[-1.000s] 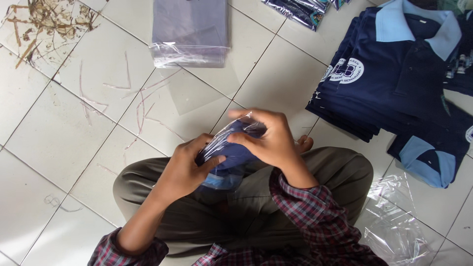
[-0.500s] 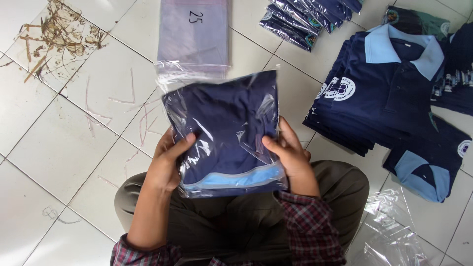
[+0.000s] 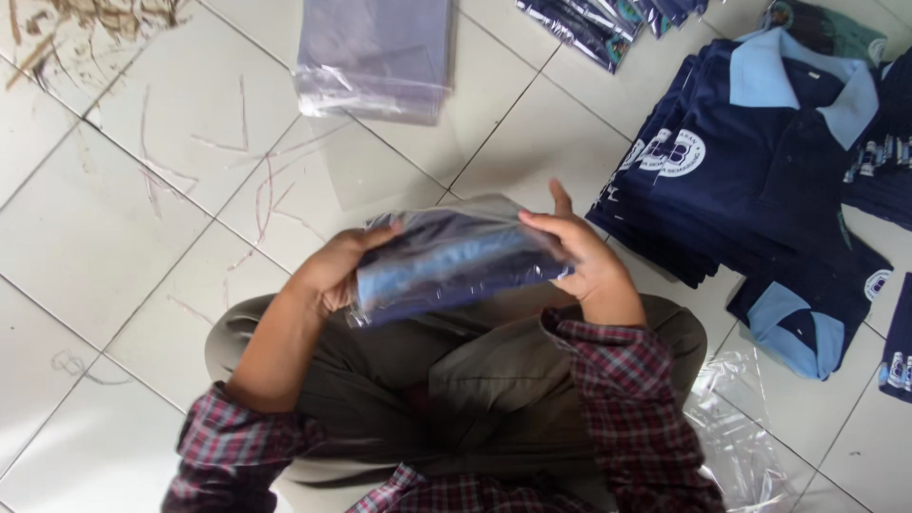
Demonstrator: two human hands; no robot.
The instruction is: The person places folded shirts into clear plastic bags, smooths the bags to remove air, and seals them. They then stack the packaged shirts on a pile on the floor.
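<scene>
I hold a folded navy shirt with a light-blue collar sealed in a clear plastic bag (image 3: 456, 261), edge-on above my lap. My left hand (image 3: 328, 275) grips its left end from below. My right hand (image 3: 579, 256) grips its right end, fingers over the top. I sit cross-legged on white floor tiles (image 3: 114, 237), in olive trousers and plaid sleeves.
A stack of clear plastic bags (image 3: 375, 52) lies on the tiles ahead. To the right lies a pile of folded navy shirts (image 3: 760, 171) with light-blue collars. Bagged shirts (image 3: 608, 24) sit at the top. Loose plastic film (image 3: 741, 437) lies by my right knee. Debris (image 3: 104, 19) sits top left.
The bagged shirt, held up flat and facing me half a second ago, has been tipped down to lie nearly edge-on. Both hands stayed on its ends.
</scene>
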